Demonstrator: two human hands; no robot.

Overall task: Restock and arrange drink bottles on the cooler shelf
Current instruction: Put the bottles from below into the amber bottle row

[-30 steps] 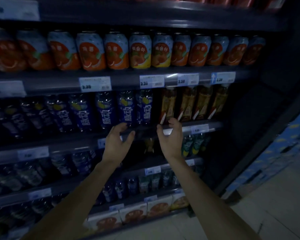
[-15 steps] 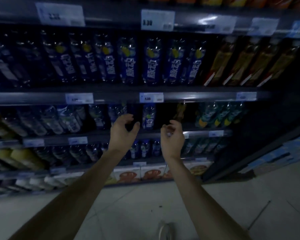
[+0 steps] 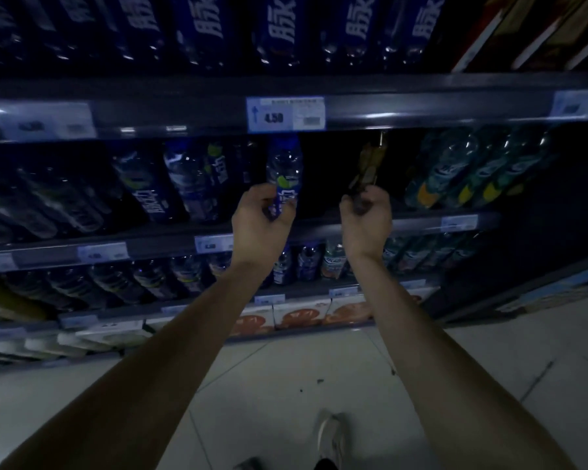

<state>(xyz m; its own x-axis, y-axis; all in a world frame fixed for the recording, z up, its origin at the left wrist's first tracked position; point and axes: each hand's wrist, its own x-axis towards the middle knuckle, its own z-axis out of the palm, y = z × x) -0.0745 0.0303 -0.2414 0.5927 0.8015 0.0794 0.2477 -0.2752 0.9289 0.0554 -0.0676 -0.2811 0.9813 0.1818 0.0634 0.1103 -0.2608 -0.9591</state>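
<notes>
On the middle cooler shelf (image 3: 319, 228), a clear bottle with a blue label (image 3: 283, 171) stands at the edge of a dark gap. My left hand (image 3: 260, 220) is closed around its lower part. To the right, a slim brown bottle (image 3: 367, 167) stands in the same gap, and my right hand (image 3: 365, 220) grips its base. More blue-label bottles (image 3: 190, 184) line the shelf to the left. Green bottles with yellow marks (image 3: 462, 171) fill the right end.
The shelf above carries dark blue bottles (image 3: 282, 25) and a price tag reading 4.50 (image 3: 286, 113). Below are small bottles (image 3: 306, 262), then orange-printed cartons (image 3: 299, 317) near the floor. My shoe (image 3: 330, 439) rests on the tiled floor.
The view has dropped and drawn closer to the middle shelf. Both hands moved forward from open in the air and closed on bottles, left on the blue-label one, right on the brown one.
</notes>
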